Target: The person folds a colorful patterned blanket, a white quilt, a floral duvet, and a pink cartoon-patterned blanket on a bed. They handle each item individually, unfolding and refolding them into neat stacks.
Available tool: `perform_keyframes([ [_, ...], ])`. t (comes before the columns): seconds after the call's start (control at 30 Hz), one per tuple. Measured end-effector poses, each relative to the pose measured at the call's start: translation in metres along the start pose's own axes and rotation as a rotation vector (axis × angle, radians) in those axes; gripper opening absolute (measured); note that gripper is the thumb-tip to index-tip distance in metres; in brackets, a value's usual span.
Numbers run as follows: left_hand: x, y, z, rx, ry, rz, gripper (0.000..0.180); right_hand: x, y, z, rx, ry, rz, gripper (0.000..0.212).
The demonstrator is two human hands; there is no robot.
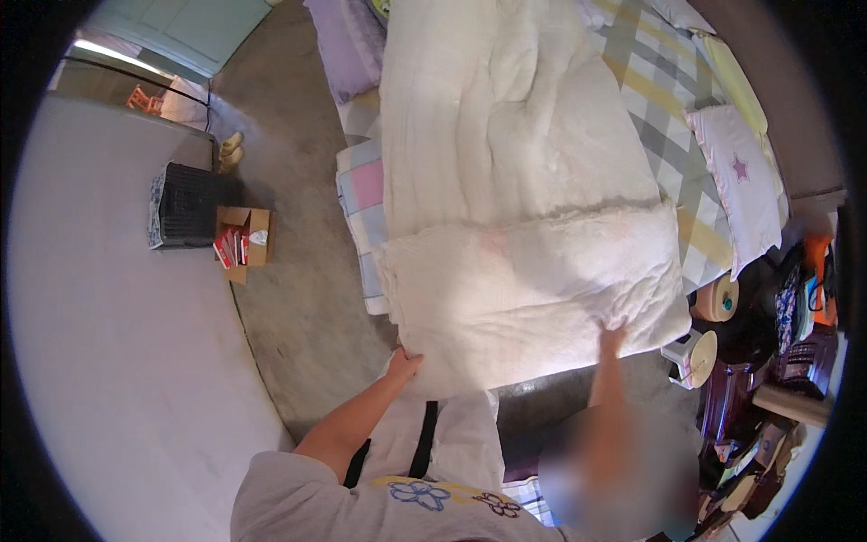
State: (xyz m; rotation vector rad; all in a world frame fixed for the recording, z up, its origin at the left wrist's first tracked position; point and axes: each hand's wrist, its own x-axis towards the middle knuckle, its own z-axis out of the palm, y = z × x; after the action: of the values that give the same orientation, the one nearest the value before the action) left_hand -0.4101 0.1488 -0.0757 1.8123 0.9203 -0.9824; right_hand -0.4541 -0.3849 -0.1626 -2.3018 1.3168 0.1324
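Observation:
A thick white quilt (506, 163) covers the middle of the bed, its near part folded back over itself with a ragged edge running across. At the near left corner, my left hand (408, 362) is closed around the quilt's edge. My right hand (613, 336) is farther right, near the front edge, closed on the quilt's top layer where the cloth puckers. Its fingertips are sunk in the cloth and hard to see. Beneath the quilt, a checked sheet (664, 126) shows on the right and a folded patchwork cover (361, 217) on the left.
A purple pillow (348, 45) and a white pillow with a star (741, 176) lie at the bed's sides. A black basket (194, 206) and an open carton (257, 235) stand along the left wall. Stools (697, 355) and piled belongings crowd the right.

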Motion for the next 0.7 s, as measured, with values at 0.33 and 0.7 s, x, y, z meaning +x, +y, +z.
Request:
perform_keyframes([
  [0.33,0.078,0.057,-0.148,-0.330,-0.510,0.329,0.030,-0.327,-0.394,0.089,-0.121,-0.184,-0.537,0.076],
  [0.7,0.101,0.121,-0.432,-0.283,-0.196,0.269,0.017,-0.226,-0.473,0.132,-0.321,-0.584,-0.080,0.060],
])
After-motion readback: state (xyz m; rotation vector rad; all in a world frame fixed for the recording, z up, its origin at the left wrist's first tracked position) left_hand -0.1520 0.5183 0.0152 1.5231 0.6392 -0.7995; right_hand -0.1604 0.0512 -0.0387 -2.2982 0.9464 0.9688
